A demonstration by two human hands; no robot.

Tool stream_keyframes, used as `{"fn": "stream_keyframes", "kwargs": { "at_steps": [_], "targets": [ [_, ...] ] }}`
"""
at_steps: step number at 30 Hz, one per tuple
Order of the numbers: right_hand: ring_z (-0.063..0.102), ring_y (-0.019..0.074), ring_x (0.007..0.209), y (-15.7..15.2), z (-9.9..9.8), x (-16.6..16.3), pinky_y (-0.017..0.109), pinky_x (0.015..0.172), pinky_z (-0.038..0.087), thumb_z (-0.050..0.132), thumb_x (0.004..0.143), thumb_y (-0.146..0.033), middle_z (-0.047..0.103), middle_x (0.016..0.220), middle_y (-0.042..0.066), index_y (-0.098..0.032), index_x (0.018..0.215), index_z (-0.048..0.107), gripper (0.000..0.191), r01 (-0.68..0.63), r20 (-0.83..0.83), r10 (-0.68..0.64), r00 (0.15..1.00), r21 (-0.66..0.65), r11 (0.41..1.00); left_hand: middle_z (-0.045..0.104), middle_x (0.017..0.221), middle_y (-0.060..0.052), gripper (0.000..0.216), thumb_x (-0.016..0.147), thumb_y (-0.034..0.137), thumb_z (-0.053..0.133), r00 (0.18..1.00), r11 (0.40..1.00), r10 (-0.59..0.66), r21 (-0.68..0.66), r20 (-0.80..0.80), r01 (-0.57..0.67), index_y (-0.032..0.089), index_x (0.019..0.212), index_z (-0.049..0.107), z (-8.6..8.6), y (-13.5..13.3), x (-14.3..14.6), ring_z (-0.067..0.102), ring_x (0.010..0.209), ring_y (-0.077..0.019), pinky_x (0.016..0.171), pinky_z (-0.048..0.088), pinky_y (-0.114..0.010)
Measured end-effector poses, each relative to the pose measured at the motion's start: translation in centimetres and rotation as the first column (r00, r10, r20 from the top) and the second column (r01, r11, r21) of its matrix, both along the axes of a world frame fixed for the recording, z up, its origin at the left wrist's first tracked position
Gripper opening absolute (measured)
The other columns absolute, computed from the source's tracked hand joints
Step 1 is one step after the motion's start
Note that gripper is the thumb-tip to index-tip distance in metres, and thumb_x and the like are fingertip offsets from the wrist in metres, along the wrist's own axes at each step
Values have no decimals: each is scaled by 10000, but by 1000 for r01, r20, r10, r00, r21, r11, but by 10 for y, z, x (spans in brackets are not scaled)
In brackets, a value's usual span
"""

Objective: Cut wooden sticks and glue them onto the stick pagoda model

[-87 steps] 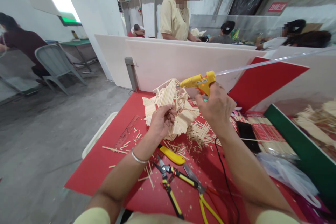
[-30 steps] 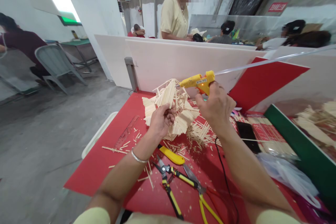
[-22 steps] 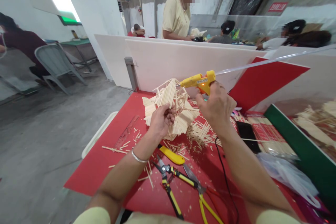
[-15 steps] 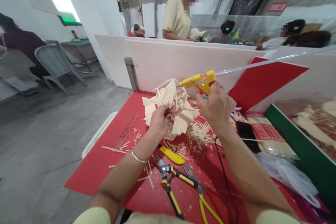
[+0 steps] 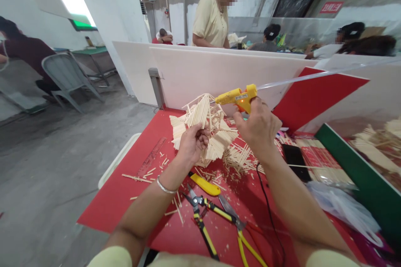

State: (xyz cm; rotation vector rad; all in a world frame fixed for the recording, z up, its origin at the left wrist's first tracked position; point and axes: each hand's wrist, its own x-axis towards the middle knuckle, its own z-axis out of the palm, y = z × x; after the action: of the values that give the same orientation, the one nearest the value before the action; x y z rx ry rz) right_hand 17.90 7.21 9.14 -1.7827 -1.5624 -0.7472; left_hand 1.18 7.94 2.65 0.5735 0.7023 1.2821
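Flat clear packs (image 5: 328, 164) full of thin pale sticks lie on the right side of the red desk (image 5: 125, 204), beside a black phone (image 5: 295, 162). Near them is a thin, see-through plastic bag (image 5: 347, 208); what is in it is hard to tell. Behind a green board (image 5: 360, 171) there are more pale stick pieces (image 5: 376, 146).

The person's left hand (image 5: 192, 144) is almost closed, with thumb and fingers pinching the low edge of a stick shape (image 5: 199, 112). That shape is at the back of the desk, in front of the white board (image 5: 219, 66). The right hand (image 5: 258, 127) is wrapped around the handle of a yellow glue gun (image 5: 236, 98). A long clear glue stick (image 5: 313, 76) pokes out of its back and runs off the right side.

The gun's tip is right at the edge of the shape, but it is too small to tell if they touch. The left hand hides part of the shape. A pair of cutters (image 5: 196, 204) lies open on the desk, and its lower handles are near the bottom edge. The clear ruler (image 5: 152, 156) is hard to see on the red.
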Motion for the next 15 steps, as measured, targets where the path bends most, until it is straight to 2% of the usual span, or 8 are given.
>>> {"fn": "stream_keyframes", "kwargs": {
  "at_steps": [7, 15],
  "targets": [
    [516, 166, 679, -1, 2, -2, 307, 575, 225, 447, 874, -492, 626, 948, 110, -156, 1133, 520, 430, -8, -10, 8, 1000, 4, 1000, 624, 617, 1, 241, 736, 319, 642, 1000, 1000, -9, 7, 13, 9, 99, 832, 667, 0, 0, 0, 497, 399, -43, 349, 313, -170],
    [526, 171, 683, -1, 2, -2, 305, 577, 241, 434, 879, -496, 626, 935, 105, -159, 1123, 523, 426, -15, -21, 15, 1000, -16, 1000, 629, 617, 10, 237, 672, 315, 736, 1000, 998, 23, 50, -21, -22, 118, 785, 670, -2, 0, 2, 495, 407, -28, 349, 314, -149]
  ]
}}
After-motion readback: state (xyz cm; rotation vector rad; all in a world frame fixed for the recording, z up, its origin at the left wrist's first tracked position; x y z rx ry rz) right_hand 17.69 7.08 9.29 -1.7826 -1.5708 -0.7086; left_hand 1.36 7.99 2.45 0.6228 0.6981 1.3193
